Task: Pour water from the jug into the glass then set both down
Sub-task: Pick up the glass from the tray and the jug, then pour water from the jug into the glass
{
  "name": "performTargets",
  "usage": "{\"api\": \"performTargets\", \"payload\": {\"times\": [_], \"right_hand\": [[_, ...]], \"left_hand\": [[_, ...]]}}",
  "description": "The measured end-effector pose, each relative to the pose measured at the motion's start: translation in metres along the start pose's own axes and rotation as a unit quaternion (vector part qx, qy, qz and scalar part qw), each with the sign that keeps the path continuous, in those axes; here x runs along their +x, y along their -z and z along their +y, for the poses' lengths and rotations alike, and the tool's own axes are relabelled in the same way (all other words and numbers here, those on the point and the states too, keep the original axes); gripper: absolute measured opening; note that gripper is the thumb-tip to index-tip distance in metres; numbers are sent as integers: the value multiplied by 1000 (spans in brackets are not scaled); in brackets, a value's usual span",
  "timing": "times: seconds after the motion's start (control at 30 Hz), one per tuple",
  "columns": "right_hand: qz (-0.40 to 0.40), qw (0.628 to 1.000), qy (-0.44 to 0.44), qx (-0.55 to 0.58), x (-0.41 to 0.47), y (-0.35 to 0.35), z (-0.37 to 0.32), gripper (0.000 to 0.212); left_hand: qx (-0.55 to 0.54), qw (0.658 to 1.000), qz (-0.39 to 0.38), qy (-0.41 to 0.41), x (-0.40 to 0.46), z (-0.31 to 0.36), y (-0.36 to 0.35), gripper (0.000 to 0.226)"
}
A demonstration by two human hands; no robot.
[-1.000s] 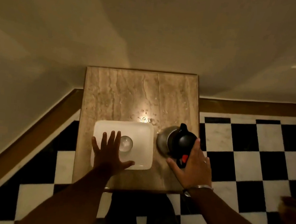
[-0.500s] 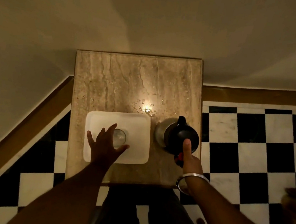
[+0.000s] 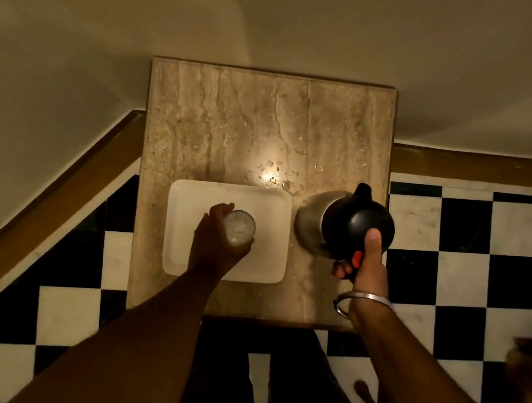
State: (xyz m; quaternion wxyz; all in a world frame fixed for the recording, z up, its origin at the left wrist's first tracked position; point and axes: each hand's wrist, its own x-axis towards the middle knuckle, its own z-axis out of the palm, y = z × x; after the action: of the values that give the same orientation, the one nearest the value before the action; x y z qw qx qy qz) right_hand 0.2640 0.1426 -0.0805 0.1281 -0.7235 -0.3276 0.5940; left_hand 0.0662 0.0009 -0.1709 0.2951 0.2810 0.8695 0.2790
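A clear glass (image 3: 239,228) stands upright on a white rectangular tray (image 3: 267,208) on the small marble table (image 3: 233,125). My left hand (image 3: 216,243) is wrapped around the glass from its left and near side. To the right of the tray stands a steel jug (image 3: 309,225) with a black lid and spout and a red button on its handle. My right hand (image 3: 368,264) grips the jug's handle, thumb laid on the lid. The jug looks tilted slightly; whether it touches the table I cannot tell.
Drops of water glint on the marble just behind the tray. The table stands against a pale wall with a wooden skirting (image 3: 478,166). Black and white checkered floor (image 3: 468,262) lies to the right and left. My legs are below the table's near edge.
My left hand has closed around the glass from an open spread above it. My right hand has moved from beside the jug onto its handle and taken hold.
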Motion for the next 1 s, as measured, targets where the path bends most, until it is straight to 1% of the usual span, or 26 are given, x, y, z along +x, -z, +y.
{"api": "performTargets", "payload": {"times": [0.07,0.17,0.33,0.43,0.53,0.57,0.67,0.73,0.87,0.97,1.0], "right_hand": [[-1,998,23,-56,3,10,-14,69],[-13,991,73,-111,9,23,-36,62],[-97,960,158,-207,-14,45,-63,49],[-152,946,176,-224,-50,62,-96,54],[-212,918,197,-272,-89,77,-135,68],[-231,907,204,-286,-102,80,-145,69],[-266,885,214,-316,-139,83,-176,57],[-276,865,244,-341,-165,81,-196,55],[-270,831,277,-399,-200,73,-237,62],[-255,799,313,-445,-230,68,-260,53],[-252,793,319,-453,-238,67,-267,54]], "left_hand": [[-6,1000,10,-4,-1,2,7,88],[-10,999,32,-16,-2,8,18,86],[-16,999,41,-32,-7,38,46,79],[-44,998,46,-26,-18,68,68,76],[-84,994,64,-34,-35,104,92,71],[-99,992,68,-35,-42,115,99,70],[-142,986,81,-43,-60,145,119,68],[-164,979,99,-63,-75,164,138,69],[-174,972,125,-99,-82,182,161,71],[-184,966,130,-129,-81,190,182,75],[-181,965,128,-141,-80,192,187,76]]}}
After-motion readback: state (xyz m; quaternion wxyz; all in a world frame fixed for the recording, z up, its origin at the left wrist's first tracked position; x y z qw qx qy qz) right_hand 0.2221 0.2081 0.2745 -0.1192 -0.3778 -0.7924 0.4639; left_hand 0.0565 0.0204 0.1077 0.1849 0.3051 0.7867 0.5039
